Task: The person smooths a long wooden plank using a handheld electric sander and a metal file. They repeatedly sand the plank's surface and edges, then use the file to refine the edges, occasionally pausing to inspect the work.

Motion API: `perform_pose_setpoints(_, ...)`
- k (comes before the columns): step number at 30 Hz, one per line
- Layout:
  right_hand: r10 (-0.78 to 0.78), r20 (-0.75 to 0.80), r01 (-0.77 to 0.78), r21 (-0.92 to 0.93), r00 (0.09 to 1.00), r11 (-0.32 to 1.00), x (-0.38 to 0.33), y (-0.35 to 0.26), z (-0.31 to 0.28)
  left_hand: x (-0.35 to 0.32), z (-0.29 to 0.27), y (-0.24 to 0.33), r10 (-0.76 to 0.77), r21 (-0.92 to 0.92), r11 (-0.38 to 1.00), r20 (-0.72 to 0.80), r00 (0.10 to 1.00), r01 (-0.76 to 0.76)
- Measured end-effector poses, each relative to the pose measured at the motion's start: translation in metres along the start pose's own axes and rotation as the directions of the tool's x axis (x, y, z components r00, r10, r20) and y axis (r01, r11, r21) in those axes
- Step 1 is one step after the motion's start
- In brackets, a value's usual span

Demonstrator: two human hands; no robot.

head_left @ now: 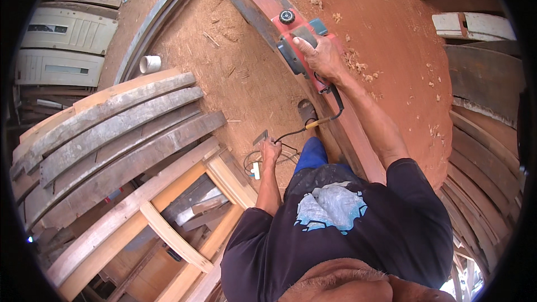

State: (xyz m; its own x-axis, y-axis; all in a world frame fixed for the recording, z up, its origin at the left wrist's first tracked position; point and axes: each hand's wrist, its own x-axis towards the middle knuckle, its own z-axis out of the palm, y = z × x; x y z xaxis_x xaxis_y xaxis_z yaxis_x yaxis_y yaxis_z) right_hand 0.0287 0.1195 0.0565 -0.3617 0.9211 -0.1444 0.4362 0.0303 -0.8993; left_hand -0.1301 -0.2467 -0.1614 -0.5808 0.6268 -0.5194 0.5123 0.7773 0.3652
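Observation:
My right hand (323,59) is closed round the rear handle of a red and grey electric planer (301,22), which has a round black knob on its front. The planer rests on a long wooden beam (361,148) whose planed face looks pinkish. From its back end a black power cord (339,100) with a yellow taped stretch (316,123) loops toward my left side. Lower and to the left, my left hand (271,150) is closed on a small flat grey piece (260,137); I cannot make out its kind. The cord passes close beside that hand.
Curved old boards (123,117) are stacked at left, above a pale wooden frame (173,235). A white cup-like container (150,64) sits near another long beam (154,22). A white socket block (255,170) lies by the cord. Shavings (358,64) litter the floor; planks (481,84) line the right.

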Motion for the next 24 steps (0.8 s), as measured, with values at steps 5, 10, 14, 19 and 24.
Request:
perform_pose_setpoints(5,-0.003,-0.006,0.003,0.03,1.0,1.0,0.059,-0.018,0.016,0.071,-0.02,0.025,0.214,0.059,0.976,-0.03,0.976,-0.212)
perform_pose_setpoints(10,-0.028,0.011,0.028,0.034,1.0,0.999,0.12,-0.033,0.04,0.185,-0.003,0.041,0.222,-0.007,0.975,0.121,0.968,-0.223)
perform_pose_setpoints(14,-0.015,-0.061,0.016,0.02,0.998,1.0,0.166,-0.039,0.053,0.252,-0.048,0.159,0.129,-0.217,0.968,0.01,0.992,-0.123)
perform_pose_setpoints(19,0.065,-0.008,-0.065,0.007,0.998,0.998,0.219,-0.072,0.063,0.315,-0.099,0.278,0.056,-0.351,0.93,-0.151,0.987,-0.107)
perform_pose_setpoints(24,0.02,-0.041,-0.022,-0.063,0.999,0.998,0.282,-0.094,0.084,0.347,-0.079,0.312,-0.128,-0.346,0.938,-0.327,0.936,0.007)
